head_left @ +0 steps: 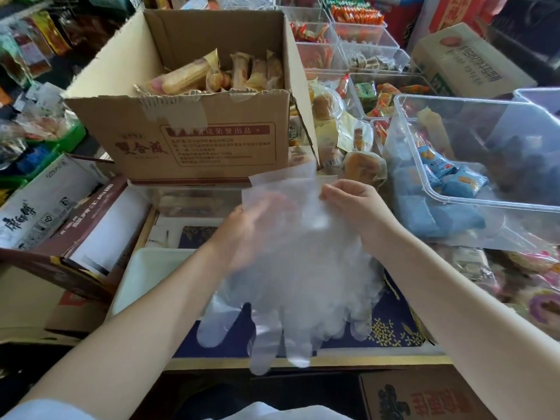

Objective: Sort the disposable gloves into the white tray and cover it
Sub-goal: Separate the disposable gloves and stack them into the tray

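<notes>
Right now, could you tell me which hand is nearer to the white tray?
Left. The left hand is just above the white tray, behind the gloves. The right hand pinches their cuffs, farther right.
</notes>
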`<state>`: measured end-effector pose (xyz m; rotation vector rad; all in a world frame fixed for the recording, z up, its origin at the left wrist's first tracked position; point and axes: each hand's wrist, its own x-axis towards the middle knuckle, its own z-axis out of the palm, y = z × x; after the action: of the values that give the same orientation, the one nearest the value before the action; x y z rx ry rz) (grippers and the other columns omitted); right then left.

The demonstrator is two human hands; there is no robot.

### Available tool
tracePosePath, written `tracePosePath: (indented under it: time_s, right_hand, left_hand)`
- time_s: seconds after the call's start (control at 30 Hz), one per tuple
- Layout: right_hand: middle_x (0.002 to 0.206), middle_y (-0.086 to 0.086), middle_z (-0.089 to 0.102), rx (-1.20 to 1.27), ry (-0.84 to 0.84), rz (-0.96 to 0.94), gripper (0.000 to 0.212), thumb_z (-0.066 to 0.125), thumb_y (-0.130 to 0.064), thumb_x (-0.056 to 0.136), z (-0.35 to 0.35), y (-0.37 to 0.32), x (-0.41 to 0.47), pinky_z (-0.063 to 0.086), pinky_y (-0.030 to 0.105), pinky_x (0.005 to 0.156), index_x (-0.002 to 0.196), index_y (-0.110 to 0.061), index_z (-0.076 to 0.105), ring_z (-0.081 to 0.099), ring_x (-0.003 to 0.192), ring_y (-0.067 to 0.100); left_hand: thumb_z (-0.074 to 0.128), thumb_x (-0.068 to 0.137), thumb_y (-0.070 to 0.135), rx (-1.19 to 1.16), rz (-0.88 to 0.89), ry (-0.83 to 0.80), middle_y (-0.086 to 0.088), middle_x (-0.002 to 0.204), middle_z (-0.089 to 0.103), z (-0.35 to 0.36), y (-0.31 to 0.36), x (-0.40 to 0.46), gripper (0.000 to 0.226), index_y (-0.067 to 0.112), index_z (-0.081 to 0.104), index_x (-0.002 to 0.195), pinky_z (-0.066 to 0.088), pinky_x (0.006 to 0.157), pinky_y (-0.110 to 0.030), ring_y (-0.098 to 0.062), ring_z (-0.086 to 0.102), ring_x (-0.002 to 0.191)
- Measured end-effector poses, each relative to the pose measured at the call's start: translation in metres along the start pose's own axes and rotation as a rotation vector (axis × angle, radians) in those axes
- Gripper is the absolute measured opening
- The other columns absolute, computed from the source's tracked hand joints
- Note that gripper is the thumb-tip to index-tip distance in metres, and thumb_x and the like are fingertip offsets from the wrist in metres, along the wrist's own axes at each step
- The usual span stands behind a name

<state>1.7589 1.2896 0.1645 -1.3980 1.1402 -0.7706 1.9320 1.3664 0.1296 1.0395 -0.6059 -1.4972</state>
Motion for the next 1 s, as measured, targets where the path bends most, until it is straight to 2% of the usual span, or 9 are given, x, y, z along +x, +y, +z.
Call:
tracePosePath:
  time_s: [0.1, 0.27, 0.43, 0.5, 0.57, 0.63, 0.77, 0.87, 1.0]
  right_hand:
    - [0.092, -0.006, 0.053, -0.040, 0.060, -0.038, 0.021, 0.064, -0.015, 0.083, 0.009, 0.002, 0.003, 0.034, 0.025, 0.063, 0.063, -0.016, 0.063, 0.048, 0.080, 0.004]
    - [0.061, 0.006, 0.056, -0.018, 0.025, 0.019, 0.024, 0.062, -0.017, 0.086, 0.018, 0.015, 0.005, 0.036, 0.029, 0.059, 0.063, -0.011, 0.058, 0.046, 0.058, 0.019]
    - [0.058, -0.001, 0.055, -0.106, 0.152, -0.043, 0.021, 0.063, -0.019, 0.086, 0.018, 0.023, 0.008, 0.037, 0.022, 0.052, 0.069, -0.009, 0.058, 0.044, 0.048, 0.004]
    - [0.060, 0.000, 0.057, -0.100, 0.132, -0.046, 0.016, 0.061, -0.013, 0.088, 0.016, 0.027, 0.009, 0.039, 0.024, 0.051, 0.073, -0.010, 0.059, 0.048, 0.049, 0.007]
    - [0.061, 0.002, 0.056, -0.063, 0.092, -0.067, 0.015, 0.056, -0.007, 0.091, 0.014, 0.029, 0.008, 0.039, 0.019, 0.049, 0.076, -0.011, 0.056, 0.051, 0.046, 0.005]
    - [0.066, 0.004, 0.057, -0.026, 0.054, -0.073, 0.017, 0.051, -0.005, 0.093, 0.012, 0.031, 0.008, 0.039, 0.016, 0.048, 0.078, -0.013, 0.053, 0.053, 0.045, 0.003]
    - [0.077, 0.001, 0.066, 0.052, 0.031, -0.024, 0.009, 0.048, -0.007, 0.096, 0.007, 0.038, 0.008, 0.045, 0.033, 0.061, 0.098, -0.015, 0.051, 0.063, 0.056, 0.007]
    - [0.087, 0.001, 0.070, 0.130, -0.024, 0.040, 0.034, 0.056, -0.013, 0.092, 0.001, 0.039, 0.009, 0.051, 0.029, 0.077, 0.121, -0.020, 0.042, 0.067, 0.073, 0.009]
    - [0.077, 0.001, 0.071, 0.188, -0.148, 0.105, 0.006, 0.065, -0.017, 0.085, -0.008, 0.036, 0.009, 0.047, 0.035, 0.079, 0.089, -0.012, 0.065, 0.064, 0.074, 0.016]
  left_hand:
    - [0.041, 0.094, 0.026, -0.040, -0.028, -0.033, -0.004, 0.096, 0.070, 0.003, 0.001, -0.011, 0.024, 0.014, 0.061, 0.100, 0.058, 0.072, -0.030, -0.019, 0.069, 0.087]
    - [0.035, 0.099, 0.029, -0.001, -0.071, -0.027, -0.004, 0.094, 0.072, -0.007, -0.003, -0.015, 0.034, 0.011, 0.063, 0.100, 0.058, 0.074, -0.031, -0.020, 0.069, 0.089]
    - [0.011, 0.087, 0.065, 0.032, -0.067, 0.000, -0.007, 0.101, 0.072, -0.017, -0.009, -0.014, 0.076, 0.013, 0.061, 0.108, 0.052, 0.086, -0.036, -0.022, 0.068, 0.094]
    - [0.031, 0.087, 0.055, 0.232, 0.029, 0.040, -0.001, 0.097, 0.073, -0.015, -0.016, -0.014, 0.054, 0.015, 0.061, 0.107, 0.055, 0.083, -0.030, -0.018, 0.069, 0.092]
    - [0.049, 0.093, 0.025, 0.404, 0.123, 0.115, 0.005, 0.088, 0.074, -0.012, -0.020, -0.013, 0.016, 0.017, 0.062, 0.100, 0.053, 0.073, -0.020, -0.011, 0.069, 0.084]
    - [0.050, 0.094, 0.010, 0.467, 0.169, 0.188, 0.008, 0.081, 0.074, -0.011, -0.023, -0.010, 0.016, 0.017, 0.065, 0.093, 0.050, 0.069, -0.015, -0.007, 0.069, 0.079]
    - [0.051, 0.095, 0.017, 0.496, 0.207, 0.312, 0.006, 0.082, 0.073, -0.011, -0.025, -0.008, 0.017, 0.016, 0.068, 0.091, 0.049, 0.074, -0.015, -0.007, 0.068, 0.081]
    - [0.055, 0.092, 0.023, 0.564, 0.256, 0.365, 0.009, 0.083, 0.070, -0.012, -0.028, -0.008, 0.014, 0.021, 0.069, 0.090, 0.047, 0.073, -0.013, -0.002, 0.064, 0.080]
    - [0.055, 0.092, 0.025, 0.611, 0.308, 0.410, 0.012, 0.078, 0.068, -0.006, -0.024, -0.008, 0.016, 0.023, 0.068, 0.082, 0.044, 0.069, -0.009, 0.003, 0.061, 0.074]
